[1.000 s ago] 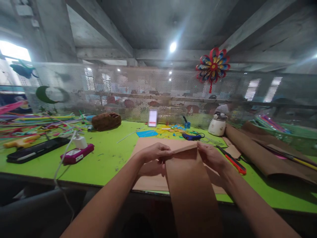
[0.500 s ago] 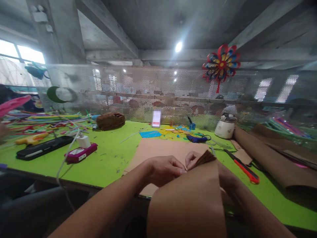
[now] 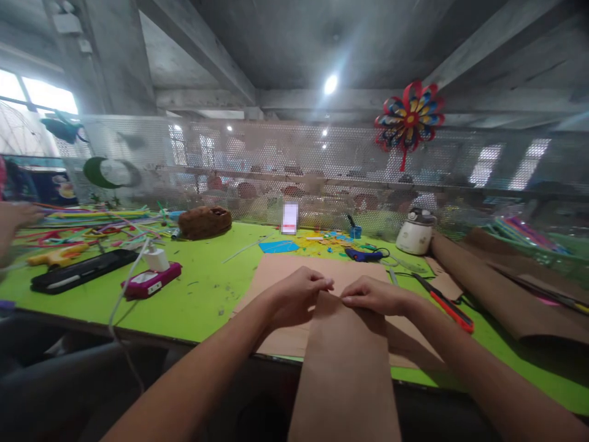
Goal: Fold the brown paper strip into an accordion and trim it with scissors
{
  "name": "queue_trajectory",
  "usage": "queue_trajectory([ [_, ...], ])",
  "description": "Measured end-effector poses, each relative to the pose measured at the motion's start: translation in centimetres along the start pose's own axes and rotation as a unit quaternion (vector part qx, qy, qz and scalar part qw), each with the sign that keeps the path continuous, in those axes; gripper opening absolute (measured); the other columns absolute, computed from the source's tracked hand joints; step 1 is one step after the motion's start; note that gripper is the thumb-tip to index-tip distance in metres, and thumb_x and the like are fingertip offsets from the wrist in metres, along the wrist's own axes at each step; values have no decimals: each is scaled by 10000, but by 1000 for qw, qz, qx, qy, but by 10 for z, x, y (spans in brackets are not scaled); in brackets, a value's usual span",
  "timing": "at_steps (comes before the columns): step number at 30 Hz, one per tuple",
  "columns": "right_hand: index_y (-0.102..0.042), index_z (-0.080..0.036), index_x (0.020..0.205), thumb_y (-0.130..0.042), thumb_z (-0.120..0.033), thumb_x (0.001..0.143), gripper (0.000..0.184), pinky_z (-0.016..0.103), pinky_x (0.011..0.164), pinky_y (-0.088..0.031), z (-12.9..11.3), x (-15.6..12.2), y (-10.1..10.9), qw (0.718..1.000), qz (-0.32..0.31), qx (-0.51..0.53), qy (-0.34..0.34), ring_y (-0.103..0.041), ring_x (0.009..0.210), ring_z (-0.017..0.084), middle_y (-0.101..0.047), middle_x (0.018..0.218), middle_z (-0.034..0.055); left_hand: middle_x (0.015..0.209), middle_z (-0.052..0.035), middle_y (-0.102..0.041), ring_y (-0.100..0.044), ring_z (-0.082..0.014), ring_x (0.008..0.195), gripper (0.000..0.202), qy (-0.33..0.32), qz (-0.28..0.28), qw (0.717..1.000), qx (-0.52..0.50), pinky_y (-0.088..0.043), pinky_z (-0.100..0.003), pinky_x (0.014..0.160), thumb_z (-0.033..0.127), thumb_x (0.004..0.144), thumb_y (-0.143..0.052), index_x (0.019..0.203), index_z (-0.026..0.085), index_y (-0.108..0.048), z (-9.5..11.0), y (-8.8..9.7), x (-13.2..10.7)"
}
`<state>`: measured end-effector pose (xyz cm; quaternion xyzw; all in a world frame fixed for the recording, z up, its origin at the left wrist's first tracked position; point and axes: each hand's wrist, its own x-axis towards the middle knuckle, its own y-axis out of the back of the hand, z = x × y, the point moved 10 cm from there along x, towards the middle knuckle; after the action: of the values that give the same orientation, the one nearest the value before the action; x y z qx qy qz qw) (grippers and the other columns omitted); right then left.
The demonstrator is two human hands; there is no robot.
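A strip of brown kraft paper (image 3: 347, 374) hangs from the table edge toward me, its far end between my two hands. My left hand (image 3: 299, 298) pinches the paper's left far corner, thumb and fingers pressed together. My right hand (image 3: 375, 296) holds the same far edge from the right side, its fingers closed on the paper. Beneath both hands a larger, flat sheet of brown paper (image 3: 276, 279) lies on the green table (image 3: 207, 276). Whether the strip is folded under my fingers is hidden.
A red utility knife (image 3: 451, 310), blue glue gun (image 3: 363, 254) and white bottle (image 3: 415, 233) lie or stand to the right, beside rolled brown paper (image 3: 488, 282). At left are a purple power strip (image 3: 154, 281), a black case (image 3: 83, 271) and another person's hand (image 3: 16, 221).
My hands have moved apart slightly and the paper has swung from a raised, curved shape to a flatter strip. At far left, the other person's hand has come into view.
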<state>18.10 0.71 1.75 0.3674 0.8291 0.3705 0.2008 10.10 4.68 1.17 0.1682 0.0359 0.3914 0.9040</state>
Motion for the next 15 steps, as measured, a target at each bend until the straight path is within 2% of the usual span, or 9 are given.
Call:
queue_trajectory([
  [3,-613,-125,713,-450,-409,854,357,223,546,-321,9,9,-3,997,4,-75,1,-388,573,105,-478,601,-15,611,-28,-573,-475,-121,582,390,5,-54,996,64,-354,-253,575,475,719,-615,747,91,-677,-1,-13,-4],
  [6,-640,-125,789,-448,-366,862,316,230,593,-361,10,12,-4,996,18,-79,28,-451,628,123,-555,679,12,661,-52,-605,-502,-128,617,402,-3,-77,993,88,-373,-257,598,473,765,-562,794,92,-688,3,-12,-2],
  [9,-655,-136,767,-482,-354,853,291,241,611,-379,6,11,-1,994,61,-73,57,-490,650,138,-590,704,29,723,-66,-636,-528,-136,662,382,-17,-93,988,124,-386,-253,624,459,767,-566,837,104,-693,5,-12,1],
  [12,-676,-152,777,-510,-354,845,270,246,618,-395,4,9,0,991,105,-55,64,-518,663,145,-620,742,43,741,-43,-635,-525,-130,664,285,-17,-89,984,153,-383,-235,612,374,707,-636,824,119,-688,-1,-14,1],
  [15,-686,-158,824,-501,-335,854,258,246,619,-405,8,6,1,987,148,-36,46,-532,674,145,-631,778,51,672,-19,-593,-500,-113,597,240,0,-49,988,145,-368,-223,551,312,719,-599,835,113,-664,-12,-11,2],
])
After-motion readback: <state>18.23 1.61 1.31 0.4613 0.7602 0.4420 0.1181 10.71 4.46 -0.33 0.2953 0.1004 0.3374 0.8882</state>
